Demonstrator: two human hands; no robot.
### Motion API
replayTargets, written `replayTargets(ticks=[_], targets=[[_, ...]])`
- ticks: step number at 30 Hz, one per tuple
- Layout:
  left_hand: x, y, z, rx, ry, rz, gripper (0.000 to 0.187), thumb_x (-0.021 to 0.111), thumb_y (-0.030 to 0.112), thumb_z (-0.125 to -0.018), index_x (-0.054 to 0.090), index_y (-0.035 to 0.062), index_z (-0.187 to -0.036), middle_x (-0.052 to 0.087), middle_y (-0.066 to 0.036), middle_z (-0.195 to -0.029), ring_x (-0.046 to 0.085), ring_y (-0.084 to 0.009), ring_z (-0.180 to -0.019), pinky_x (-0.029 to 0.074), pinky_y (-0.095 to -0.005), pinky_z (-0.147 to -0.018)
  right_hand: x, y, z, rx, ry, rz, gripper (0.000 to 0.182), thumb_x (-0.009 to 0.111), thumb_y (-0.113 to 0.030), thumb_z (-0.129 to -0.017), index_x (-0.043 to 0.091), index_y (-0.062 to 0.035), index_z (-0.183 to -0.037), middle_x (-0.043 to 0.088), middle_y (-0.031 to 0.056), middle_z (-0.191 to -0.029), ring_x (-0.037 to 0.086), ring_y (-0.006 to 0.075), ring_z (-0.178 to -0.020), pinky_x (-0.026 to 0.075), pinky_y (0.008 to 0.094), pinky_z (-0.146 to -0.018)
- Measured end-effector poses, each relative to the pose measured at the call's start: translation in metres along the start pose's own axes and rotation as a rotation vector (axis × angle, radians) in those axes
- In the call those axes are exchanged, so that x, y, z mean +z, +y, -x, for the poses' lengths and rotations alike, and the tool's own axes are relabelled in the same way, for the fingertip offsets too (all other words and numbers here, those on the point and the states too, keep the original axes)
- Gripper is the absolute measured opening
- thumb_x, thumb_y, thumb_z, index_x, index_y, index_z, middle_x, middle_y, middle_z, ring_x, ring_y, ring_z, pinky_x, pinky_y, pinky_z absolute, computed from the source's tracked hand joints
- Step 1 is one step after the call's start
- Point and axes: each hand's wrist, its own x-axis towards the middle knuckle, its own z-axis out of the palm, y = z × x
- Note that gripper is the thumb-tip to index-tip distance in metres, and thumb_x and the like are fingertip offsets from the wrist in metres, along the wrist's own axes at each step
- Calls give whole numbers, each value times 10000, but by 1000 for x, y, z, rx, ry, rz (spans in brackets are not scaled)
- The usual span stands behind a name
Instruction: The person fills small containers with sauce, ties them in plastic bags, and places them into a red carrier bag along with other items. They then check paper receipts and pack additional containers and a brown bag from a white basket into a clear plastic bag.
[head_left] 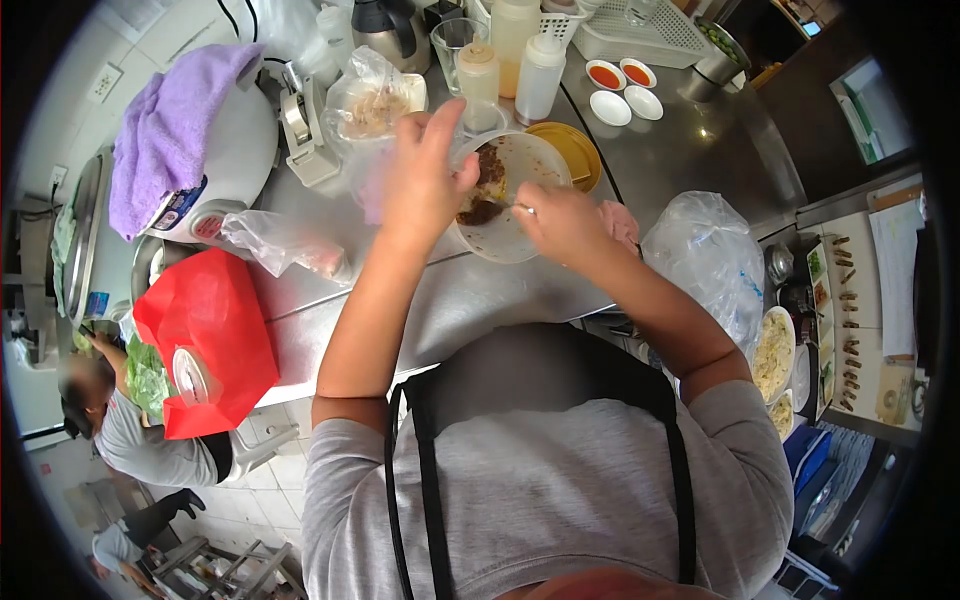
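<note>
A round translucent plastic bowl (pixel 535 160) stands on the steel counter in front of me, with dark brown and yellowish food (pixel 490 170) in its left part. My right hand (pixel 568 228) is closed around the handle of a spoon (pixel 522 209), whose head is down in the brown food. At the bowl's left rim my left hand (pixel 428 175) is raised with index finger and thumb apart, holding nothing visible. Behind the bowl lies a yellow lid (pixel 580 152). Clear plastic bags (pixel 375 105) with pale food are beyond the left hand.
Squeeze bottles (pixel 540 78) stand behind the bowl. Small white dishes (pixel 608 108), two with red sauce, sit at back right. A tape dispenser (pixel 308 130), a white cooker with a purple towel (pixel 180 130) and a red bag (pixel 215 340) are left. Another person (pixel 160 450) is lower left.
</note>
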Motion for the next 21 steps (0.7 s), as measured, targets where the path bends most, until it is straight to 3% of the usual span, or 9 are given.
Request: replayTargets(ticks=[3,6,9,12,17,20,21], targets=[[4,-1,-1,-42,29,16,568,653,70,-599,427,118,-1118,452,-152,-1008,486,-296,-866,437,-341,-718,11,-3,2,45,46,-173,138,530,-178,-738,472,-54,-753,542,136,-632,521,309,-546,417,386,-509],[3,-6,-5,-79,92,7,578,653,79,-603,410,98,-1128,448,-168,-1014,485,-303,-867,432,-346,-723,8,-6,0,295,61,-531,148,506,-181,-752,479,-40,-787,557,117,-621,518,242,-485,425,321,-477],[6,-22,-5,-93,144,5,575,652,80,-613,399,66,-1129,446,-177,-1018,486,-296,-869,425,-348,-731,-18,-11,-5,642,178,-988,132,480,-156,-768,448,-28,-767,529,69,-607,462,107,-482,392,249,-448],[13,-39,-1,-180,143,36,585,659,80,-618,383,40,-1133,447,-167,-1002,490,-267,-855,423,-338,-729,-38,14,-7,790,190,-1117,157,488,-156,-752,475,-1,-775,551,85,-621,482,99,-474,404,220,-451],[12,-82,7,-245,133,264,735,687,76,-619,251,59,-1211,427,-126,-969,487,-203,-826,442,-293,-676,-49,33,-8,771,308,-1330,108,471,-127,-756,434,-28,-737,525,75,-612,439,106,-462,366,236,-431],[-11,-67,14,-205,43,717,846,712,94,-615,147,81,-1243,405,-115,-990,490,-185,-823,454,-280,-664,-58,32,-13,701,376,-1344,110,473,-132,-760,427,-35,-733,520,67,-611,431,104,-463,362,239,-433],[-11,-68,17,-180,26,710,862,719,103,-610,135,79,-1244,400,-116,-996,492,-183,-817,457,-281,-668,-65,27,-16,654,392,-1357,115,479,-137,-760,429,-36,-734,523,67,-617,432,104,-463,365,237,-437]])
